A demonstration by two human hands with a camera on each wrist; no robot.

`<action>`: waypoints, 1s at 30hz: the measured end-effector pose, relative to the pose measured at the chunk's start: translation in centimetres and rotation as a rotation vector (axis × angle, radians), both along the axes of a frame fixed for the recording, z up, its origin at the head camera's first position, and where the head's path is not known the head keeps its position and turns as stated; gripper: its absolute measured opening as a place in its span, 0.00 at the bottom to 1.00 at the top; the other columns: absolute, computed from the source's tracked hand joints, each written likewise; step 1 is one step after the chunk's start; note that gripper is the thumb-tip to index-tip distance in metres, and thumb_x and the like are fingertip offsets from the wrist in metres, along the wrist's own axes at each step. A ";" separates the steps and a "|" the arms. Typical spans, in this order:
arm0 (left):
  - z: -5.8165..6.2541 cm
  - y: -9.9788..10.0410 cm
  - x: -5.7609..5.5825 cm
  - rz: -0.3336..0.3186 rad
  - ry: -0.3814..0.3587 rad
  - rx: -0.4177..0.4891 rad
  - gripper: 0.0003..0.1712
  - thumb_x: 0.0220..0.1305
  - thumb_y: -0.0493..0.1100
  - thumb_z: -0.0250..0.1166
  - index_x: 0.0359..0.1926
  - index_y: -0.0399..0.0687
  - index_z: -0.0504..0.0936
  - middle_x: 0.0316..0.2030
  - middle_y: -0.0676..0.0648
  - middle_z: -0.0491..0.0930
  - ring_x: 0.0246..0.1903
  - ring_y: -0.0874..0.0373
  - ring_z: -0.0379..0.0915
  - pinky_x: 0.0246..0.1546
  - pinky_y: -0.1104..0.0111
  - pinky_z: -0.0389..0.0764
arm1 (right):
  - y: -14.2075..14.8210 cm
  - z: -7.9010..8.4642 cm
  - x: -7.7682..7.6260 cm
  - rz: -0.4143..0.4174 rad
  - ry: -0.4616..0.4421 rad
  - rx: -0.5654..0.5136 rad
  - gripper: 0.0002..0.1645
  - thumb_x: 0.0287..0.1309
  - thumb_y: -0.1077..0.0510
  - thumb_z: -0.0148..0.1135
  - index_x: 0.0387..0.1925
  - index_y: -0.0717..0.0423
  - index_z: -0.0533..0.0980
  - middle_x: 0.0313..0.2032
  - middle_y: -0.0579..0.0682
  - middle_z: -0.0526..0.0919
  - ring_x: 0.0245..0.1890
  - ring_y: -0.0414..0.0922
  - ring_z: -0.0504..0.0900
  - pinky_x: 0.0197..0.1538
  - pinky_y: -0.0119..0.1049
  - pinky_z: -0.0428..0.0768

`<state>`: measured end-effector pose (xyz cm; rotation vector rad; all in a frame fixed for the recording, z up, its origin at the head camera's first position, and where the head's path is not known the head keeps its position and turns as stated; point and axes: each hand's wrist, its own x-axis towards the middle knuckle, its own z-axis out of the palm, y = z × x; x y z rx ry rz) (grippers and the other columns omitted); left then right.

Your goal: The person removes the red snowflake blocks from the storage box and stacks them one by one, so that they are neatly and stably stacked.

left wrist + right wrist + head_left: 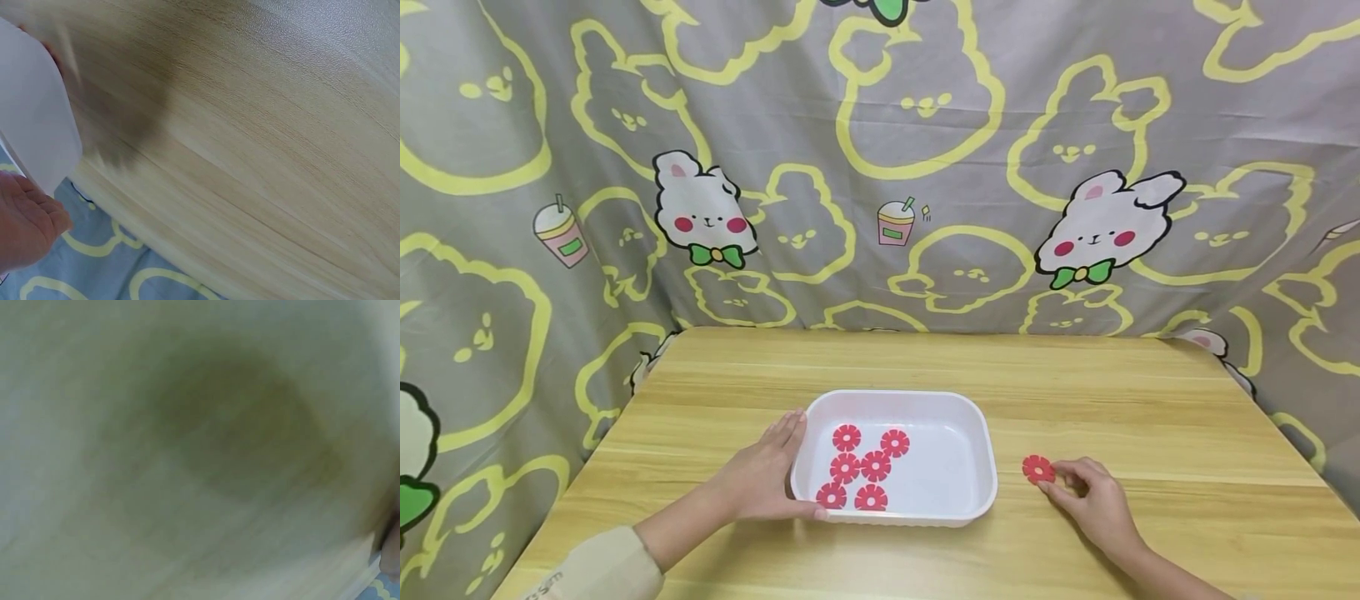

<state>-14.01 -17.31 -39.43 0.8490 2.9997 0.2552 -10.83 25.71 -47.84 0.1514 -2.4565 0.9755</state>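
A white plastic tray (928, 483) stands on the table in the head view, with several red notched discs (876, 466), each with a hole in the middle, lying flat in its left half. My left hand (769, 475) grips the tray's left end, thumb along the front rim and fingers against the left side. In the left wrist view, part of the tray (34, 100) and the hand (28, 219) appear at the left edge. Right of the tray, my right hand (1093, 504) pinches one red notched disc (1038, 469) between thumb and fingers. The right wrist view is blurred, and that disc is hidden there.
A light wood-grain table (925, 362) carries the tray. Behind it and at both sides hangs a grey curtain (805, 125) with yellow outlines and white rabbit prints.
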 end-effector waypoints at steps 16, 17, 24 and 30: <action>0.0 -0.1 0.1 0.016 -0.021 0.009 0.70 0.39 0.78 0.60 0.66 0.26 0.55 0.67 0.30 0.55 0.67 0.38 0.53 0.64 0.53 0.64 | 0.3 1.0 -0.1 0.029 -0.068 0.087 0.15 0.35 0.65 0.74 0.31 0.65 0.82 0.21 0.40 0.68 0.24 0.28 0.62 0.23 0.22 0.67; 0.0 -0.1 0.1 0.017 -0.024 0.009 0.70 0.39 0.78 0.60 0.66 0.26 0.55 0.67 0.30 0.55 0.67 0.39 0.53 0.64 0.53 0.64 | 0.4 1.2 -0.2 0.028 -0.055 0.083 0.15 0.35 0.65 0.74 0.31 0.65 0.81 0.21 0.40 0.69 0.24 0.28 0.62 0.23 0.22 0.68; 0.1 0.0 0.0 0.022 -0.029 0.008 0.70 0.39 0.78 0.60 0.66 0.26 0.55 0.67 0.30 0.55 0.68 0.39 0.52 0.64 0.53 0.65 | 0.3 3.3 -1.1 0.011 0.043 -0.005 0.15 0.37 0.67 0.72 0.33 0.67 0.81 0.21 0.42 0.73 0.21 0.29 0.63 0.21 0.19 0.65; 0.1 -0.1 0.1 0.023 -0.045 0.029 0.70 0.39 0.77 0.61 0.67 0.27 0.52 0.68 0.31 0.55 0.68 0.39 0.52 0.63 0.52 0.66 | -1.2 4.8 -1.8 -0.013 -0.076 -0.117 0.15 0.44 0.64 0.70 0.38 0.65 0.81 0.24 0.36 0.76 0.24 0.25 0.69 0.27 0.19 0.72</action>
